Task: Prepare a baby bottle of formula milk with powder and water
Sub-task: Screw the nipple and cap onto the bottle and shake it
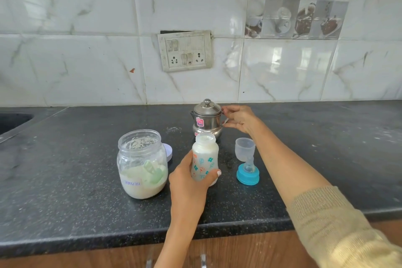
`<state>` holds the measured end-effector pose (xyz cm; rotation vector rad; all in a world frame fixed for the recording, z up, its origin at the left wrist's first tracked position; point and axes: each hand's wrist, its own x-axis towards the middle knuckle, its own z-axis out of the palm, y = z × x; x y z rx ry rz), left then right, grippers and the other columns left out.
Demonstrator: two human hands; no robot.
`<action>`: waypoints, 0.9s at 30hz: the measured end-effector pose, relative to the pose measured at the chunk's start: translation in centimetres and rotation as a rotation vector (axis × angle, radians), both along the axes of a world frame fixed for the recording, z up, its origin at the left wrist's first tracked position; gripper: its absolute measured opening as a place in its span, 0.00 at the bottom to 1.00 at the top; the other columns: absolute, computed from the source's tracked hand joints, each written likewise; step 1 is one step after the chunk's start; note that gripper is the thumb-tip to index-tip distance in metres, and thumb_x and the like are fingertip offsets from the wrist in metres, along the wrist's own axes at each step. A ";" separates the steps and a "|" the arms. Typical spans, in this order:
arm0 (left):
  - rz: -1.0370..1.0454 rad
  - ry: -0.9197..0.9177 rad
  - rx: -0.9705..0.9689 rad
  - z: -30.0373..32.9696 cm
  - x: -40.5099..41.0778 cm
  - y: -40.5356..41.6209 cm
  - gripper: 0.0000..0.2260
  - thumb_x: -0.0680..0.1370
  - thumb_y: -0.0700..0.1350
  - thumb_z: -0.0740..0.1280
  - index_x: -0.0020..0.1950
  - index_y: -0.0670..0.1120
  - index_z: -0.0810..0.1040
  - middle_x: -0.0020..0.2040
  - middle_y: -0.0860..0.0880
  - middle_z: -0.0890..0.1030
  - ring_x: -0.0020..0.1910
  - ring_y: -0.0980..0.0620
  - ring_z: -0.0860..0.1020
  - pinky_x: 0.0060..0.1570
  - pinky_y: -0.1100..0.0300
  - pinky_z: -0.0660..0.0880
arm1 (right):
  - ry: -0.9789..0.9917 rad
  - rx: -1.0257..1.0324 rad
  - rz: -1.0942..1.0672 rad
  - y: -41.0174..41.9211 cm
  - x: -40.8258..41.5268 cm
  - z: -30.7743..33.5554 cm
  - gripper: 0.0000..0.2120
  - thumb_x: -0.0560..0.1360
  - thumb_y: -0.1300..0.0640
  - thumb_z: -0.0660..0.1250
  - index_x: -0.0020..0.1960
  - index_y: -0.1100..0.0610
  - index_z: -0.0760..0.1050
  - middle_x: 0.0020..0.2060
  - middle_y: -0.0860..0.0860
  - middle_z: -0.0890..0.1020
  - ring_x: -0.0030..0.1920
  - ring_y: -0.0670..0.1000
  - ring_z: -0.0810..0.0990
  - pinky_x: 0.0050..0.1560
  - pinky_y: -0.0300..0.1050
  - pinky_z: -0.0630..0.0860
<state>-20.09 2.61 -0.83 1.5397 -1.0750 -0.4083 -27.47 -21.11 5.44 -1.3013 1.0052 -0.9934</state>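
Observation:
An uncapped baby bottle (205, 156) with a flower print stands on the black counter (65, 191), full of white liquid. My left hand (187, 183) is wrapped around its lower part. Behind it stands a small steel kettle (206, 119) with its lid on. My right hand (238, 118) is at the kettle's right side, fingers curled at its handle. The blue teat ring (248, 175) with its clear cap (244, 148) lies to the right of the bottle. An open clear jar of formula powder (142, 164), with a green scoop inside, stands to the left.
A white lid (168, 152) lies behind the jar. A sink edge (13, 119) is at the far left. The tiled wall with a switch plate (186, 50) closes the back. Drawer handles (203, 261) show below the counter's front edge.

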 end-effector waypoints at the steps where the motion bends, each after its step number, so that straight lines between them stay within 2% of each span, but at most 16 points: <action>1: 0.002 0.000 0.001 0.0 0.0 0.0 0.30 0.68 0.44 0.75 0.68 0.50 0.70 0.64 0.53 0.76 0.59 0.61 0.71 0.56 0.65 0.68 | 0.020 -0.014 -0.004 0.1 -0.1 0.0 0.15 0.75 0.67 0.66 0.61 0.65 0.75 0.60 0.59 0.78 0.61 0.57 0.76 0.52 0.50 0.77; 3: 0.008 0.001 0.007 0.1 0.0 0.1 0.29 0.69 0.44 0.75 0.68 0.50 0.70 0.64 0.52 0.76 0.61 0.58 0.73 0.56 0.65 0.68 | 0.096 -0.086 -0.043 0.5 -0.4 0.2 0.18 0.72 0.63 0.71 0.61 0.63 0.76 0.56 0.56 0.79 0.55 0.53 0.77 0.52 0.46 0.79; 4: 0.010 -0.002 0.010 0.2 -0.1 0.1 0.29 0.69 0.44 0.75 0.68 0.49 0.70 0.64 0.52 0.76 0.62 0.57 0.73 0.56 0.64 0.68 | 0.118 -0.128 -0.065 0.9 -0.6 0.5 0.20 0.71 0.62 0.73 0.61 0.63 0.76 0.55 0.55 0.79 0.51 0.52 0.78 0.45 0.41 0.80; 6: 0.011 -0.012 0.013 0.2 -0.1 0.1 0.28 0.69 0.44 0.75 0.68 0.48 0.70 0.65 0.50 0.76 0.64 0.54 0.73 0.58 0.61 0.70 | 0.132 -0.201 -0.100 1.7 -1.3 1.5 0.22 0.69 0.63 0.75 0.61 0.64 0.76 0.52 0.54 0.79 0.46 0.50 0.77 0.29 0.31 0.74; 7: 0.011 -0.014 0.013 0.3 -0.2 0.2 0.28 0.69 0.44 0.74 0.68 0.48 0.70 0.65 0.50 0.76 0.65 0.52 0.73 0.59 0.60 0.70 | 0.143 -0.231 -0.107 2.3 -1.7 2.0 0.22 0.69 0.63 0.75 0.61 0.65 0.76 0.50 0.54 0.78 0.46 0.50 0.76 0.27 0.30 0.71; 9: 0.024 -0.020 0.022 0.6 -0.4 0.5 0.28 0.70 0.44 0.74 0.68 0.46 0.70 0.66 0.48 0.75 0.65 0.50 0.73 0.61 0.57 0.71 | 0.185 -0.272 -0.094 3.5 -2.7 3.2 0.22 0.69 0.63 0.75 0.61 0.65 0.77 0.49 0.55 0.78 0.47 0.50 0.75 0.31 0.29 0.71; 12: 0.035 -0.022 0.025 0.8 -0.5 0.9 0.28 0.70 0.44 0.74 0.68 0.44 0.70 0.66 0.46 0.75 0.66 0.48 0.72 0.62 0.54 0.71 | 0.259 -0.297 -0.051 6.0 -4.1 4.4 0.21 0.69 0.63 0.74 0.61 0.65 0.77 0.51 0.56 0.79 0.50 0.49 0.76 0.48 0.39 0.74; 15: 0.025 -0.019 0.019 0.9 -0.7 1.3 0.28 0.70 0.44 0.74 0.67 0.43 0.70 0.66 0.45 0.75 0.65 0.47 0.73 0.62 0.53 0.71 | 0.351 -0.341 -0.020 8.8 -5.3 4.6 0.20 0.69 0.63 0.74 0.60 0.64 0.78 0.55 0.57 0.81 0.55 0.52 0.79 0.56 0.45 0.76; 18: 0.024 -0.026 0.013 0.9 -0.7 1.7 0.27 0.70 0.44 0.74 0.66 0.43 0.71 0.65 0.44 0.76 0.65 0.46 0.73 0.62 0.52 0.71 | 0.417 -0.447 -0.047 11.8 -6.0 3.7 0.18 0.68 0.63 0.75 0.56 0.65 0.79 0.54 0.59 0.82 0.55 0.54 0.81 0.53 0.45 0.79; 21: 0.027 -0.048 0.013 0.9 -0.8 2.1 0.27 0.70 0.45 0.74 0.66 0.42 0.71 0.64 0.44 0.76 0.64 0.46 0.74 0.62 0.51 0.72 | 0.438 -0.540 -0.082 14.7 -6.3 1.6 0.15 0.66 0.63 0.77 0.52 0.65 0.81 0.49 0.58 0.84 0.46 0.50 0.81 0.43 0.34 0.76; 22: 0.029 -0.054 0.014 1.0 -0.8 2.2 0.27 0.70 0.45 0.74 0.66 0.42 0.71 0.64 0.43 0.76 0.64 0.46 0.74 0.62 0.50 0.72 | 0.468 -0.559 -0.067 15.5 -6.3 0.9 0.16 0.65 0.62 0.77 0.51 0.64 0.81 0.49 0.57 0.84 0.45 0.48 0.80 0.42 0.33 0.75; 27: 0.026 -0.056 -0.006 0.9 -0.9 2.3 0.26 0.69 0.44 0.75 0.65 0.42 0.72 0.63 0.43 0.77 0.63 0.46 0.75 0.60 0.52 0.72 | 0.773 -0.674 -0.040 16.8 -6.1 -2.4 0.21 0.66 0.57 0.77 0.57 0.58 0.79 0.58 0.53 0.81 0.59 0.52 0.78 0.58 0.44 0.71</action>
